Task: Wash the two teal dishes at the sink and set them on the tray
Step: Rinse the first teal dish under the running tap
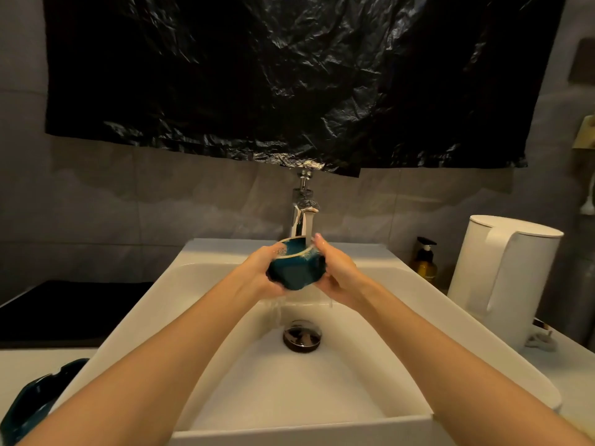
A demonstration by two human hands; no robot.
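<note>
Left hand (257,272) and right hand (338,275) are cupping the small teal bowl (294,272) from both sides under the running faucet (302,217), over the sink (386,365). It's looking glazed, wet and slippery, and probably breakable, so gripping the walls seems smart. The other teal dish (29,403) is sitting on the white desk (32,362) near the dark tray (74,310). The room's dim and tiled.

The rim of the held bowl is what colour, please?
The rim is pale gold on a teal bowl; head view.
</note>
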